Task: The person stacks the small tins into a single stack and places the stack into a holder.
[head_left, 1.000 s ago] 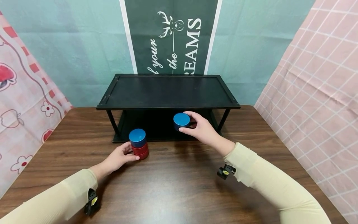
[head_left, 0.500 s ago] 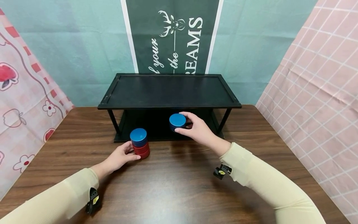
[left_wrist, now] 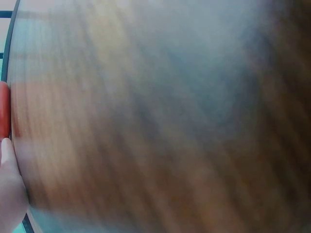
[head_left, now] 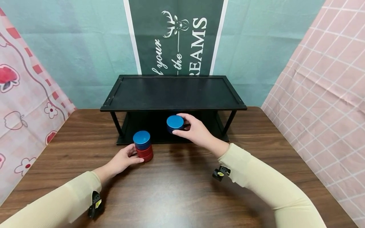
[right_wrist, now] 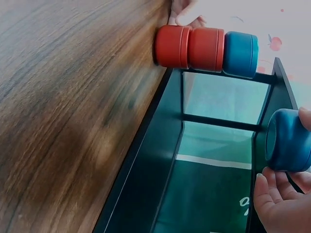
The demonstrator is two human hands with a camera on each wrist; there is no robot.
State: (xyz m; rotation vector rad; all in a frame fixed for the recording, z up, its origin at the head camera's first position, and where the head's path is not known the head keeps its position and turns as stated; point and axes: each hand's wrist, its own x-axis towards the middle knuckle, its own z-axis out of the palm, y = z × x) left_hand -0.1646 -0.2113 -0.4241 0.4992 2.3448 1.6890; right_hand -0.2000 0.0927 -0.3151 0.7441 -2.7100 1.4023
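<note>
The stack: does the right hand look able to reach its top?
Probably yes: the right hand holds a blue cylinder, but nothing visible stands between it and the stack, and the left hand grips low.

Left hand [head_left: 119, 161] grips the red lower part of an upright stack [head_left: 143, 146] on the wooden table [head_left: 171, 193], blue at its top; right hand [head_left: 197, 130] pinches a blue container [head_left: 175, 122] by its side, before the opening of the black shelf [head_left: 174, 93], apart from the stack; teal cloth [head_left: 82, 57] hangs behind; pink cloths [head_left: 322, 91] hang at either side.
</note>
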